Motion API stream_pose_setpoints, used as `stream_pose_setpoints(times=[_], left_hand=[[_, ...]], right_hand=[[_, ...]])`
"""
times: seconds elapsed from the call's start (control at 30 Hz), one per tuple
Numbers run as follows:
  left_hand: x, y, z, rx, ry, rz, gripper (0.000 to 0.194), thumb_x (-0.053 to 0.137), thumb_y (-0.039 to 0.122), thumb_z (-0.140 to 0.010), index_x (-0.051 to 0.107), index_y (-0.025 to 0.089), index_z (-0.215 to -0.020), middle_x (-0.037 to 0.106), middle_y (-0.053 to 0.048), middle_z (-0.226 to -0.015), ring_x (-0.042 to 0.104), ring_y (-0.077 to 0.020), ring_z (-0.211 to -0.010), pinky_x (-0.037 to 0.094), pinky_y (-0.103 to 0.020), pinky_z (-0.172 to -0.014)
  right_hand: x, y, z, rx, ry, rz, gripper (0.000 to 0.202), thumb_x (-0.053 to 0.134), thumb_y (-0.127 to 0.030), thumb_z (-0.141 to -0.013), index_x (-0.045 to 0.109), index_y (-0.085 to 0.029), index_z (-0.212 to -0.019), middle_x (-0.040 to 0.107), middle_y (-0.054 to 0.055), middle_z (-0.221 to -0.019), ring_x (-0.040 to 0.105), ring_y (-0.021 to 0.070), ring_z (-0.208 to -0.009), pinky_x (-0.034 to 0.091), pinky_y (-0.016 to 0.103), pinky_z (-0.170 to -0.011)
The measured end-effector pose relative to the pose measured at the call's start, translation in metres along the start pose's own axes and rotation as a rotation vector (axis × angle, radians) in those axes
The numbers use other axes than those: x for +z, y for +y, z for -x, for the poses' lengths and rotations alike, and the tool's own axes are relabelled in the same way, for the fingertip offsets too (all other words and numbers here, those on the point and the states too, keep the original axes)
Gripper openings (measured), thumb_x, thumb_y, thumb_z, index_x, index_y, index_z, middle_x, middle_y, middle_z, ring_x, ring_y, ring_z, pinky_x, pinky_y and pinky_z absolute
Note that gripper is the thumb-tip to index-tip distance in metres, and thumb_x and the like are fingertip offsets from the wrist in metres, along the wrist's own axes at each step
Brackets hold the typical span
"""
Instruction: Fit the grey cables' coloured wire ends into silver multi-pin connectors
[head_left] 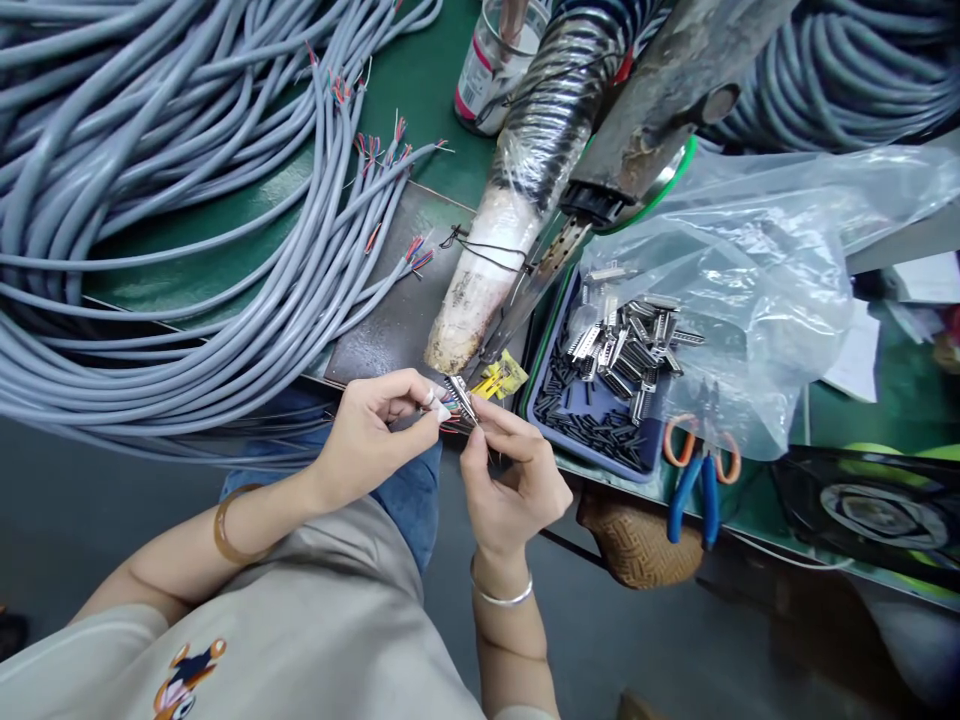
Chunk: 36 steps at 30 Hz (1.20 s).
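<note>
My left hand (pixel 379 430) is closed in a pinch on the thin coloured wires (pixel 450 408), and white wrapping covers one of its fingertips. Between the thumb and fingers of my right hand (pixel 517 478) is a small metal multi-pin connector (pixel 460 397), tilted beside the wires. Both hands meet just off the table's front edge, below the whitish end of a flexible hose (pixel 480 285). Whether any wire touches the connector's pins is too small to tell. A yellow piece (pixel 501 376) lies just beyond the connector.
Grey cables (pixel 300 200) with stripped ends spread across the left. At right, a blue tray (pixel 592 455) holds metal connectors (pixel 637 345) and short black tubes (pixel 592 420). Near it are a plastic bag (pixel 750 290), orange-handled scissors (pixel 679 440), blue-handled pliers (pixel 697 495) and a black fan-like object (pixel 877 515).
</note>
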<state>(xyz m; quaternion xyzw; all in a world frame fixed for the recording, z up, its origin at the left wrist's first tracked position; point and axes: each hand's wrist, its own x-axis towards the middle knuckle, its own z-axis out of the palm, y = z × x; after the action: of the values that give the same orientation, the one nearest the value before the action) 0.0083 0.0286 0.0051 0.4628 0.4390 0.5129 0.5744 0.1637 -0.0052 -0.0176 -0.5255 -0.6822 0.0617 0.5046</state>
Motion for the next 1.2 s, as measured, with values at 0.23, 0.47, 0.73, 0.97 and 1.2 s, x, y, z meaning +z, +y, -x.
stream_pose_setpoints(times=[0.23, 0.47, 0.73, 0.97, 1.2], left_hand=[[0.0024, -0.0029, -0.0026, 0.112, 0.049, -0.159, 0.016, 0.076, 0.02, -0.081, 0.063, 0.017, -0.072, 0.068, -0.001, -0.07, 0.058, -0.0085, -0.054, 0.048, -0.018, -0.049], [0.001, -0.0027, -0.0053, 0.146, 0.037, -0.216, 0.017, 0.078, 0.022, -0.082, 0.064, 0.017, -0.072, 0.066, 0.001, -0.067, 0.057, -0.0088, -0.052, 0.048, -0.019, -0.051], [0.0017, 0.0016, -0.0042, 0.147, 0.029, -0.27, 0.007, 0.069, 0.016, -0.082, 0.067, 0.017, -0.075, 0.066, 0.0, -0.065, 0.058, -0.0104, -0.056, 0.047, -0.02, -0.053], [0.0014, -0.0013, -0.0039, 0.262, 0.027, -0.393, 0.012, 0.064, 0.013, -0.085, 0.061, 0.018, -0.074, 0.064, 0.002, -0.064, 0.053, -0.0076, -0.05, 0.041, -0.02, -0.051], [0.0013, 0.0003, -0.0045, 0.334, 0.032, -0.403, 0.012, 0.064, 0.009, -0.085, 0.062, 0.017, -0.077, 0.062, 0.003, -0.063, 0.048, -0.0066, -0.048, 0.037, -0.019, -0.049]], right_hand=[[0.0029, 0.0008, -0.0053, -0.025, 0.028, 0.019, 0.024, 0.072, -0.005, -0.087, 0.057, -0.024, -0.089, 0.083, 0.004, -0.107, 0.081, 0.0155, -0.087, 0.067, 0.025, -0.075], [0.0025, 0.0034, -0.0072, -0.018, 0.033, -0.008, 0.024, 0.072, -0.005, -0.087, 0.058, -0.024, -0.091, 0.083, 0.004, -0.107, 0.081, 0.0155, -0.088, 0.068, 0.026, -0.076], [0.003, 0.0053, -0.007, 0.02, 0.035, -0.055, 0.021, 0.072, -0.008, -0.089, 0.059, -0.024, -0.092, 0.083, 0.004, -0.107, 0.081, 0.0167, -0.089, 0.068, 0.028, -0.076], [0.0031, 0.0045, -0.007, -0.016, 0.05, -0.024, 0.023, 0.073, -0.006, -0.087, 0.06, -0.024, -0.092, 0.083, 0.003, -0.106, 0.081, 0.0164, -0.089, 0.067, 0.027, -0.073], [0.0034, 0.0041, -0.0088, -0.016, 0.04, -0.026, 0.021, 0.073, -0.008, -0.088, 0.06, -0.024, -0.093, 0.083, 0.004, -0.106, 0.081, 0.0157, -0.086, 0.067, 0.027, -0.073]])
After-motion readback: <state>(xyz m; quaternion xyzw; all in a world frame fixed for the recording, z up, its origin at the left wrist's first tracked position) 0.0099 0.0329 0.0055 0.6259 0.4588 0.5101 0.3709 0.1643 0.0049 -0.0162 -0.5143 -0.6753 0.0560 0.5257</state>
